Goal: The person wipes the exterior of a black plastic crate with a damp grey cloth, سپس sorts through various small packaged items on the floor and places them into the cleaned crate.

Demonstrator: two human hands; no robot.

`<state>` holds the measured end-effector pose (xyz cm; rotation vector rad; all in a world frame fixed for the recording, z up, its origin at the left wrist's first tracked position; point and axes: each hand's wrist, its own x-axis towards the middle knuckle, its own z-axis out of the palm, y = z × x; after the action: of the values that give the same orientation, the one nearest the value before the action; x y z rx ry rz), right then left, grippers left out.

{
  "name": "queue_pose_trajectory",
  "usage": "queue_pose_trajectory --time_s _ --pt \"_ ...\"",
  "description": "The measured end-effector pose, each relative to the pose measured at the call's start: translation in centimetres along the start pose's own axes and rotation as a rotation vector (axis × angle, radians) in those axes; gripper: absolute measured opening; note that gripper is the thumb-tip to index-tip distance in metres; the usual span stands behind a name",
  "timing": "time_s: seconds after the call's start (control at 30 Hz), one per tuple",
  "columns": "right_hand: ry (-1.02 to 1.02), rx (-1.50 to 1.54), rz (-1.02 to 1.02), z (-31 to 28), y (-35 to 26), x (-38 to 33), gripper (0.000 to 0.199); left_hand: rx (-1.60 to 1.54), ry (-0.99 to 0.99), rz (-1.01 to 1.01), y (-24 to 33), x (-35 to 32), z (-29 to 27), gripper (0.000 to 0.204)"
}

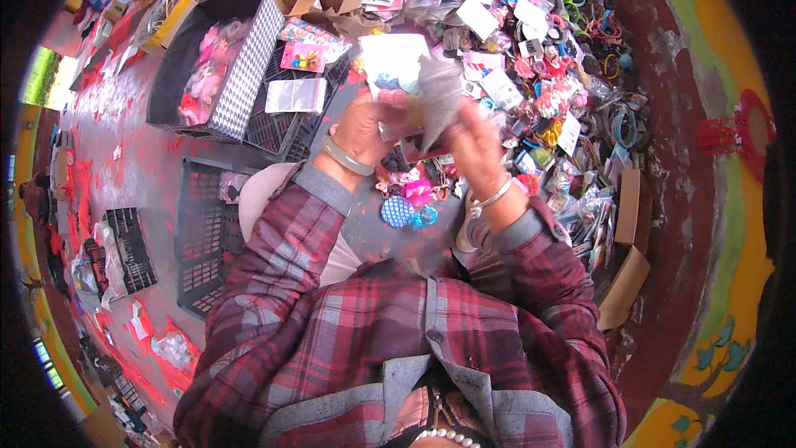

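Note:
My left hand [362, 129], with a pale bangle on its wrist, is closed at the lower left of a white card [394, 51] bearing round grey-blue and pink pieces. Just right of the card hangs a grey, fuzzy-looking piece [441, 95], smeared by motion. My right hand [477, 143] has its fingers closed at that piece's right side. The fingertips of both hands are partly hidden or blurred. Below the hands lie a blue checked round piece [397, 211], a bright pink bow-like piece [419, 192] and a turquoise hair tie [424, 216].
A large pile of hair accessories and small packets [539, 91] spreads across the far right. At left stand a houndstooth-patterned box [240, 75] with pink items and a dark plastic crate [199, 232]. Cardboard flaps [626, 290] edge the pile. Clear packets [296, 95] rest on a black crate.

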<state>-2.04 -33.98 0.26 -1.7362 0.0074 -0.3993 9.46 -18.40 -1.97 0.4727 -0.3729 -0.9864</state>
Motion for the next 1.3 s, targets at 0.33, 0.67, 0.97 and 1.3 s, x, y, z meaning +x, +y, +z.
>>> queue_pose_trajectory --time_s 0.33,0.67,0.97,1.3 --pt "-0.102 -0.688 -0.334 3.0 -1.4 1.1 0.048 0.164 0.201 -0.09 -0.4 -1.2 4.1 0.042" --pt "0.365 -0.378 0.156 0.0 2.8 5.0 0.029 0.43 0.024 -0.108 -2.1 -1.7 3.4 0.031" --pt "0.031 -0.264 -0.089 -3.0 -0.2 2.8 0.036 0.178 0.304 -0.178 -0.4 -0.5 4.1 0.045" --pt "0.16 -0.389 -0.322 1.9 1.2 4.3 0.037 0.613 0.003 0.043 -3.6 -0.6 3.0 0.033"
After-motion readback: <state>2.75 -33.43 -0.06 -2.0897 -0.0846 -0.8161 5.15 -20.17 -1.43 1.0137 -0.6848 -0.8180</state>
